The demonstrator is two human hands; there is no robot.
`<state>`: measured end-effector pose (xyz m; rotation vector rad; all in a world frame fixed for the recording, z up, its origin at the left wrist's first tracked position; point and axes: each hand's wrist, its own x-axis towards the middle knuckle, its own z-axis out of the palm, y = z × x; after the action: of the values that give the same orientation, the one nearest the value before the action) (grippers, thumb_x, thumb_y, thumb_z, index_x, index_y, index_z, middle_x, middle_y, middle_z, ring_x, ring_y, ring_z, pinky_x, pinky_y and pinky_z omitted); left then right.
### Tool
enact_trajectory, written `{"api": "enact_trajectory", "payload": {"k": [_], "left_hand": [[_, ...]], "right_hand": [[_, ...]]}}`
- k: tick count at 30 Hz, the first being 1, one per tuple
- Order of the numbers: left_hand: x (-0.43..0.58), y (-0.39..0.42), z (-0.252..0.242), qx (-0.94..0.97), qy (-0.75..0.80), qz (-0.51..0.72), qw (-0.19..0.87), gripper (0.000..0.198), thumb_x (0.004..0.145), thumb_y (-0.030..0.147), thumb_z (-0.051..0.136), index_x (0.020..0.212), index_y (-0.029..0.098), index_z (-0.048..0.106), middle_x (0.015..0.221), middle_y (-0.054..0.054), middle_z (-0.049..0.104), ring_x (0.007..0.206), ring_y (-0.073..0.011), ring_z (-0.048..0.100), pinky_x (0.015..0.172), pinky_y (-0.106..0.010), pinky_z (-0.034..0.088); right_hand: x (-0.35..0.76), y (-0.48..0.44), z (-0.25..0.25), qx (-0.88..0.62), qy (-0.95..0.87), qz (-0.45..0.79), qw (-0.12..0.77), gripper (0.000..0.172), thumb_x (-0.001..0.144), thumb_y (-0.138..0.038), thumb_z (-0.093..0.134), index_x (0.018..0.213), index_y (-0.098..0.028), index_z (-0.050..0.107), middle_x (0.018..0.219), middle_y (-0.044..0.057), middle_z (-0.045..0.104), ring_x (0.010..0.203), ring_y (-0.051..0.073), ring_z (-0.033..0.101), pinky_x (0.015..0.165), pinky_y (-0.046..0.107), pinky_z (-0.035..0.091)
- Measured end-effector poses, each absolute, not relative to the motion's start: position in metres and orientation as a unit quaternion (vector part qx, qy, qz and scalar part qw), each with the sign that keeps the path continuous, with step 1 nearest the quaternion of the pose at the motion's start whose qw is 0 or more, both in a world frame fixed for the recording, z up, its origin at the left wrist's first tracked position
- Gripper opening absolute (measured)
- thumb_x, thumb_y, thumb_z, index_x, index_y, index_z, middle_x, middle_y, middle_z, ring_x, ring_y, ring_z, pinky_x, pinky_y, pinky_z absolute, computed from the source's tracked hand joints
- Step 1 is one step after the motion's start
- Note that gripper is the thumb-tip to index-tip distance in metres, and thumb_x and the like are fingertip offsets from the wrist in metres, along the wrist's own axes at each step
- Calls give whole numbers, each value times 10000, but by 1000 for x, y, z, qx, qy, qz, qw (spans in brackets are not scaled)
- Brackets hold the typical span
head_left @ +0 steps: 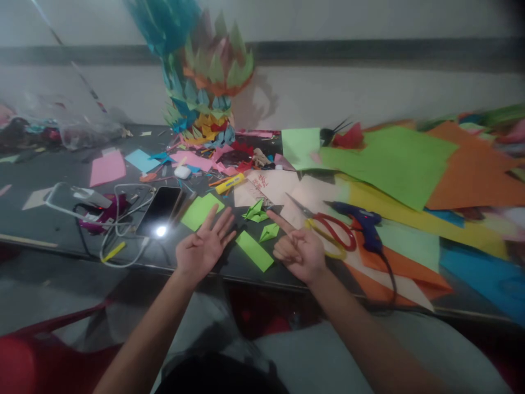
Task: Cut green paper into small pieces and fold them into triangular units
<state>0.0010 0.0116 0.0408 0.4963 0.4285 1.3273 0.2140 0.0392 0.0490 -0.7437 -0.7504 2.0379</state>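
My left hand (pixel 205 249) is held palm up over the table's front edge, fingers spread and nothing in it. Beside its fingertips lies a lime-green paper sheet (pixel 199 210). Opposite, my right hand (pixel 301 249) stretches out its index finger while the other fingers curl in; no object shows in it. That fingertip is close to a folded green paper piece (pixel 256 211). A second folded green piece (pixel 269 232) lies just below it. Between my hands rests a green paper strip (pixel 254 251). Scissors with red and yellow handles (pixel 334 235) lie right of my right hand.
A blue glue gun (pixel 367 221) with a cord lies at the right, near large coloured sheets (pixel 394 158). At the left are a lit phone (pixel 159 210) and a white cable (pixel 106 224). A yellow cutter (pixel 229 184) and a tall folded-paper model (pixel 209 87) are farther back.
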Motion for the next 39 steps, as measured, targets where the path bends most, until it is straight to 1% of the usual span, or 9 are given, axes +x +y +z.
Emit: {"api": "enact_trajectory", "payload": {"k": [21, 23, 24, 26, 28, 29, 30, 32, 39], "left_hand": [[0, 11, 41, 246, 205, 599, 734, 851, 551, 223, 422, 1391, 208, 286, 1384, -47, 432, 1335, -233, 272, 1091, -421, 185], [0, 11, 41, 245, 206, 599, 734, 854, 555, 222, 420, 1397, 207, 276, 1379, -47, 437, 1330, -234, 282, 1082, -419, 202], [0, 11, 42, 244, 208, 600, 733, 860, 554, 220, 419, 1401, 205, 269, 1376, -48, 442, 1326, -233, 290, 1071, -413, 226], [0, 10, 43, 240, 213, 599, 734, 878, 547, 208, 419, 1408, 196, 250, 1374, -56, 444, 1317, -232, 305, 1002, -386, 320], [-1, 10, 45, 238, 216, 598, 735, 892, 542, 190, 419, 1415, 183, 231, 1380, -71, 436, 1307, -232, 319, 855, -332, 416], [-1, 10, 45, 236, 217, 597, 735, 895, 542, 182, 417, 1417, 177, 226, 1383, -77, 431, 1299, -233, 328, 775, -303, 434], [-1, 10, 46, 235, 217, 596, 736, 895, 543, 175, 414, 1418, 173, 224, 1385, -82, 429, 1290, -234, 339, 711, -282, 435], [-1, 10, 47, 234, 219, 596, 736, 893, 542, 170, 407, 1417, 171, 228, 1382, -83, 431, 1273, -238, 359, 652, -262, 424], [-1, 10, 46, 234, 217, 595, 737, 893, 537, 170, 398, 1415, 187, 236, 1371, -74, 443, 1267, -239, 364, 643, -269, 415]], "right_hand": [[214, 40, 47, -312, -314, 801, 403, 648, 671, -262, 356, 1282, -80, 478, 287, -99, 218, 356, 121, 98, 417, 249, 178], [214, 40, 47, -307, -308, 804, 405, 640, 676, -256, 352, 1279, -83, 481, 286, -97, 226, 358, 122, 94, 418, 246, 177], [214, 40, 47, -303, -304, 807, 406, 635, 680, -252, 349, 1277, -82, 484, 285, -96, 230, 360, 122, 92, 418, 244, 176], [214, 39, 47, -292, -296, 812, 409, 622, 691, -244, 343, 1273, -79, 489, 282, -93, 237, 363, 123, 90, 419, 241, 175], [214, 39, 47, -283, -294, 816, 410, 616, 695, -237, 341, 1271, -78, 492, 280, -91, 240, 363, 121, 91, 419, 239, 177], [214, 39, 46, -281, -295, 816, 410, 615, 694, -234, 341, 1270, -79, 493, 280, -91, 238, 362, 120, 92, 419, 238, 178], [214, 39, 46, -282, -297, 815, 410, 615, 693, -233, 341, 1269, -81, 494, 280, -92, 234, 360, 119, 93, 418, 237, 179], [214, 40, 46, -285, -303, 812, 409, 615, 692, -237, 340, 1268, -87, 496, 283, -92, 226, 358, 117, 96, 417, 237, 181], [214, 40, 46, -298, -311, 807, 404, 631, 681, -253, 350, 1271, -82, 491, 284, -94, 215, 360, 117, 95, 420, 246, 171]]}}
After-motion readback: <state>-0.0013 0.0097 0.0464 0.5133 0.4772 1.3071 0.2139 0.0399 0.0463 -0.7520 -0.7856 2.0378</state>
